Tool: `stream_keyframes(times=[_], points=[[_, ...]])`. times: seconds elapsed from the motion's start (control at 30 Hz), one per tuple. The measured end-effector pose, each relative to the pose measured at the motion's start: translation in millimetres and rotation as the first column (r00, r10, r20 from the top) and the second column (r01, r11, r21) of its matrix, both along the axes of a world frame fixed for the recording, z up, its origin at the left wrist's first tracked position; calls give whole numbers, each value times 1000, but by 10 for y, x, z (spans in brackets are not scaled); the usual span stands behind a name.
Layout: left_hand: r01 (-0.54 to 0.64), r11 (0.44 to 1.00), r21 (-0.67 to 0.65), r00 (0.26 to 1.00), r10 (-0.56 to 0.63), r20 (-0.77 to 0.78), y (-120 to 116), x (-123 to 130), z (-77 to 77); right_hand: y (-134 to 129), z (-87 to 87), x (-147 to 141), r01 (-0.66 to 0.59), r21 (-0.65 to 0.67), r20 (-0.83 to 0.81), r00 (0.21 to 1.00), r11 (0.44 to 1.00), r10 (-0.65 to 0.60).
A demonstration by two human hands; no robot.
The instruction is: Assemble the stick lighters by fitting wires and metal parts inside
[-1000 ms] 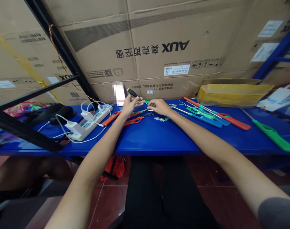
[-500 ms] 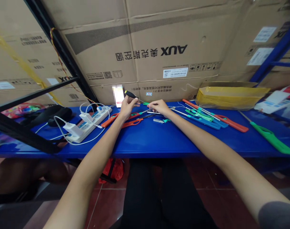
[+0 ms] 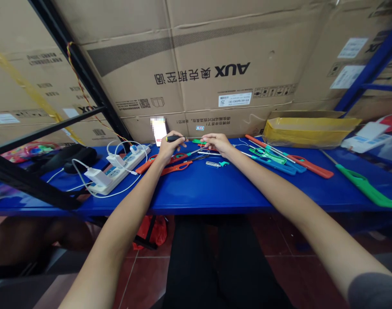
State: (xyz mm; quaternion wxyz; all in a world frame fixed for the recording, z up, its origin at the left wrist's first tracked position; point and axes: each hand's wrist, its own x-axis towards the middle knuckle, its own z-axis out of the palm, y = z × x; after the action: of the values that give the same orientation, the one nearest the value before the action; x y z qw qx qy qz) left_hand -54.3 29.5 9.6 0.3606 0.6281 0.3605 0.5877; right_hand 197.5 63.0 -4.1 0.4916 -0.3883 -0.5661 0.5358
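My left hand [image 3: 170, 146] is closed round a black screwdriver [image 3: 175, 138] with a yellow end, its thin shaft pointing right. The shaft's tip reaches the fingertips of my right hand [image 3: 217, 142], which are pinched together on something too small to make out. Beneath and between the hands lie orange lighters [image 3: 176, 168], thin metal rods and a green piece [image 3: 197, 141]. A small clear part [image 3: 212, 164] with a green end rests nearer the table's front. Blue lighters [image 3: 275, 165] lie right of my right hand.
On the left are a white power strip [image 3: 129, 164] with chargers and cables, and a black rack post [image 3: 83, 68]. A lit phone [image 3: 159, 131] leans on the large carton [image 3: 199, 43]. Rightward are a yellow-taped box [image 3: 311, 132], an orange lighter [image 3: 314, 167] and a green lighter [image 3: 366, 186].
The screwdriver has swung from a slant to nearly level, its yellow end now lower. My left hand has moved slightly left and down; my right hand stays pinched near the tip.
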Motion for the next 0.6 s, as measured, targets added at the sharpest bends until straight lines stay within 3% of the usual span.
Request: stream_keyframes(times=[0.6], points=[[32,999,8,999,-32,-18,-41,26,9,35,4,25,-28,38,24,999,999,27]])
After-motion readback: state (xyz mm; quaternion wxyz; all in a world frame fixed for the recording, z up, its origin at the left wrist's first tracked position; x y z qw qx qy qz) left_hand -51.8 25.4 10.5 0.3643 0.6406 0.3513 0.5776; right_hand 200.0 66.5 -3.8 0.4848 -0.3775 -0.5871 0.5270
